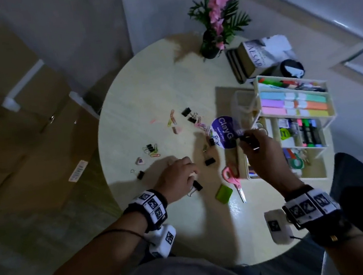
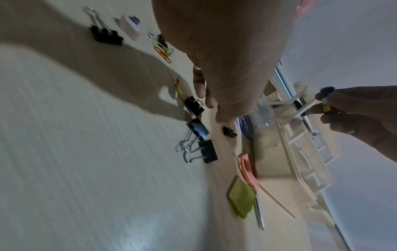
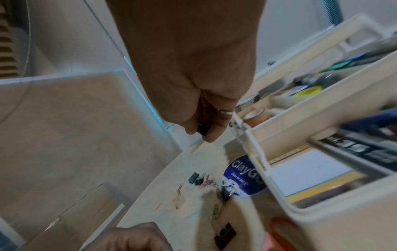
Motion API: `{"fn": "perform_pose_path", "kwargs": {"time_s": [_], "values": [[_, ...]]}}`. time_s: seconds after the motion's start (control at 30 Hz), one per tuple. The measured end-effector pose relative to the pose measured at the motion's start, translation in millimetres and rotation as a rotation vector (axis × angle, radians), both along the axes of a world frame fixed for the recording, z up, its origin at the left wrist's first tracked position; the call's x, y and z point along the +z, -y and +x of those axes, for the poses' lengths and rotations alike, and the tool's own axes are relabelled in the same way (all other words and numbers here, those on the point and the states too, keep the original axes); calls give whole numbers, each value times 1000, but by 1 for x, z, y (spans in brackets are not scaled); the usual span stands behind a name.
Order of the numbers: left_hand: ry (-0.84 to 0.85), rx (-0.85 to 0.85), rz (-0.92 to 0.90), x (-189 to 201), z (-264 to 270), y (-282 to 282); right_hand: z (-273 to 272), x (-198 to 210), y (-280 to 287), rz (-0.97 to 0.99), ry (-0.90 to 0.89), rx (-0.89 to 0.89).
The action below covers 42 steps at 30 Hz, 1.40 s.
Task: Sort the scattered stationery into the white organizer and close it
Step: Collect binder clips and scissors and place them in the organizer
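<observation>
Stationery is partly sorted: white organizer [image 1: 328, 104] lies open with highlighters and pens inside, binder clips [image 1: 209, 161] and scissors [image 1: 235, 182] remain on the desk [image 1: 146, 84]; right hand [image 1: 260, 147] pinches one clip beside the organizer, left hand [image 1: 177, 179] grasps another.

The head camera looks steeply down on the round pale wooden table [image 1: 146, 91]. Both wrist cameras skim low along it, sharing the round purple sticker [image 2: 244, 126] [image 3: 242, 171].

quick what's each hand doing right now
Left hand: fingers curled down over binder clips on the table; a firm grip cannot be told.
Right hand: pinching a small black binder clip.
</observation>
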State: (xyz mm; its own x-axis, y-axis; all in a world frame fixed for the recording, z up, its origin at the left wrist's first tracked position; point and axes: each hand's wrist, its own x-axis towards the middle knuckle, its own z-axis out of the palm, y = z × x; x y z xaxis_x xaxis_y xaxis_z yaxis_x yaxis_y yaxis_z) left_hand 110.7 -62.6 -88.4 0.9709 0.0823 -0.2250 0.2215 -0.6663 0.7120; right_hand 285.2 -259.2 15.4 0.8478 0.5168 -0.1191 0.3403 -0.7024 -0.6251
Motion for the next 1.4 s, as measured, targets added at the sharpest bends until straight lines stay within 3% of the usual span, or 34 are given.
{"fn": "perform_pose_path", "kwargs": {"time_s": [0.1, 0.23, 0.4, 0.53, 0.8, 0.97, 1.1, 1.2, 1.3, 1.4], "values": [[-21, -38, 43, 0, 15, 18, -4, 8, 41, 18, 47, -52], [-3, -104, 56, 4, 37, 44, 6, 1, 106, -4, 142, 10], [31, -130, 38, 13, 58, 74, 19, -25, 144, -86, 33, 107], [14, -108, 63, 17, 58, 79, 21, -44, 129, -144, -40, 287], [-93, 66, 56, 20, 16, 38, 38, -46, 101, -414, -160, 432], [-113, 87, 77, 28, -4, 12, 28, -44, 91, -527, -96, 471], [-95, 139, 94, 25, -20, -8, 12, -38, 80, -553, 69, 417], [-109, 165, 96, 22, -32, -23, -5, -25, 60, -470, 167, 404], [-138, 178, 107, 19, -41, -34, -24, -19, 32, -366, 108, 476], [-172, 181, 108, 18, -47, -39, -43, -28, 6, -398, 68, 597]]}}
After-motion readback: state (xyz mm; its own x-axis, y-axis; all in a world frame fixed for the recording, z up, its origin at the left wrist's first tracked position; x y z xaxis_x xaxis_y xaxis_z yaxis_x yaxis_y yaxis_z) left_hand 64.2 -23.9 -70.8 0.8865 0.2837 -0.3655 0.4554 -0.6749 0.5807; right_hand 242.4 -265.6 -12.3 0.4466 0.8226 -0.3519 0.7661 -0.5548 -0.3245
